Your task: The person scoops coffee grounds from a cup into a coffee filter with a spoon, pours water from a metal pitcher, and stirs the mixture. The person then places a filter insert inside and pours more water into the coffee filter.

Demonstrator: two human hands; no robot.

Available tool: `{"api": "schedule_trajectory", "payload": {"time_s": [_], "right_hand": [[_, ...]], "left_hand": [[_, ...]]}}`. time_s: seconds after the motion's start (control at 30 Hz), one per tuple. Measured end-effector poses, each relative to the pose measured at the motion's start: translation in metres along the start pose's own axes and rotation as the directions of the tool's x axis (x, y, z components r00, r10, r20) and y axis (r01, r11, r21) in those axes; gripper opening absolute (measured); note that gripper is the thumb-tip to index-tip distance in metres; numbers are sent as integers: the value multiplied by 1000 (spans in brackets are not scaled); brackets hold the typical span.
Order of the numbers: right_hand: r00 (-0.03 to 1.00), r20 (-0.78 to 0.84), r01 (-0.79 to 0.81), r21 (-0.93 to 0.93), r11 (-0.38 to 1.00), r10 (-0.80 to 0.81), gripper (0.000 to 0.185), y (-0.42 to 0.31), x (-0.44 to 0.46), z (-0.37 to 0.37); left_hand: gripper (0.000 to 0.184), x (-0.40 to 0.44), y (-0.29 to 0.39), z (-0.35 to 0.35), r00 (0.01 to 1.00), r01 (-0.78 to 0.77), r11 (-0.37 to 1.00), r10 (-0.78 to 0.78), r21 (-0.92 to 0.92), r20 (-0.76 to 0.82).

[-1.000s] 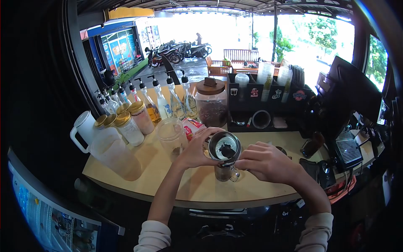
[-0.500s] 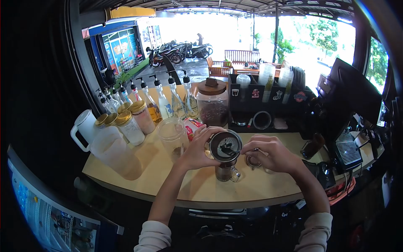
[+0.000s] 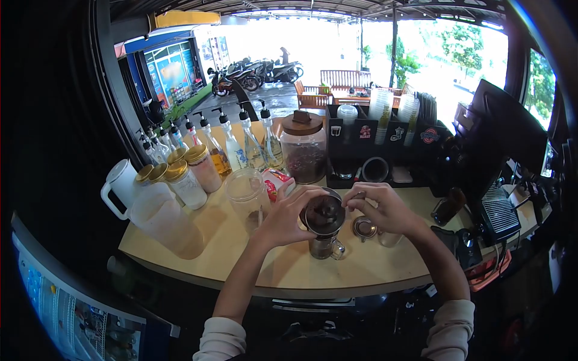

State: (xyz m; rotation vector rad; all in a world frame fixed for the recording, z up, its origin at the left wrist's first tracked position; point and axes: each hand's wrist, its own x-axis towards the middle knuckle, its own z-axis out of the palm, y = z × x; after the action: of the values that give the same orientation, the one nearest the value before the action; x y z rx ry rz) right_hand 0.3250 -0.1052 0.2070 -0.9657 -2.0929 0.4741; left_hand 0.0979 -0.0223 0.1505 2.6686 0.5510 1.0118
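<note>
Dark contents fill a round metal cup (image 3: 325, 215), which my left hand (image 3: 288, 218) grips by its left side. My right hand (image 3: 380, 206) is closed just right of the cup's rim, pinching a thin utensil whose lower part is hard to see. Below the cup, a clear glass mug (image 3: 325, 248) with its handle to the right stands on the counter. A small round metal piece (image 3: 364, 227) lies beneath my right hand.
Left on the counter (image 3: 241, 269) stand a clear plastic jar (image 3: 247, 195), a frosted pitcher (image 3: 156, 213), gold-lidded jars (image 3: 194, 165) and pump bottles (image 3: 232, 141). Behind are a wooden-lidded jar (image 3: 303, 150) and a black cup organizer (image 3: 385, 144). A drip tray (image 3: 500, 207) is at right.
The light, foamy surface in the cup has turned dark brown. My right hand has risen and moved slightly from its earlier place at the rim, uncovering the round metal piece.
</note>
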Motion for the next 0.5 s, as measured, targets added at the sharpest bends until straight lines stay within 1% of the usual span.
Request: {"api": "schedule_trajectory", "payload": {"time_s": [0.07, 0.1, 0.17, 0.23, 0.3, 0.37, 0.4, 0.47, 0.5], "right_hand": [[997, 71, 33, -35, 999, -30, 12, 1, 3, 0], [997, 70, 33, -35, 999, -30, 12, 0, 4, 1], [990, 137, 32, -2, 999, -31, 13, 1, 6, 3], [993, 109, 58, -20, 998, -55, 13, 3, 8, 1], [993, 84, 84, -36, 996, -81, 13, 6, 9, 3], [990, 139, 31, 10, 999, -32, 14, 7, 6, 9], [990, 137, 29, 9, 1000, -29, 14, 7, 7, 7], [995, 83, -50, 28, 998, 48, 15, 7, 10, 3], [995, 82, -51, 28, 998, 48, 15, 7, 9, 4]], "left_hand": [[82, 0, 0, 0, 1000, 4, 1000, -4, 9, 17], [81, 0, -1, 1, 999, 8, 1000, -8, -1, 41], [81, 0, -3, 2, 998, 10, 1000, -9, -11, 65], [82, -1, -5, 3, 996, 23, 1000, -21, -20, 91], [82, -1, -4, 3, 996, 16, 999, -12, -40, 85], [83, -1, -5, 3, 997, 5, 998, -1, -59, 82], [83, -1, -6, 3, 997, 13, 997, -7, -75, 78], [84, -2, -7, 5, 997, 23, 995, -16, -94, 77], [84, -3, -8, 6, 997, 31, 996, -26, -80, 69]]}}
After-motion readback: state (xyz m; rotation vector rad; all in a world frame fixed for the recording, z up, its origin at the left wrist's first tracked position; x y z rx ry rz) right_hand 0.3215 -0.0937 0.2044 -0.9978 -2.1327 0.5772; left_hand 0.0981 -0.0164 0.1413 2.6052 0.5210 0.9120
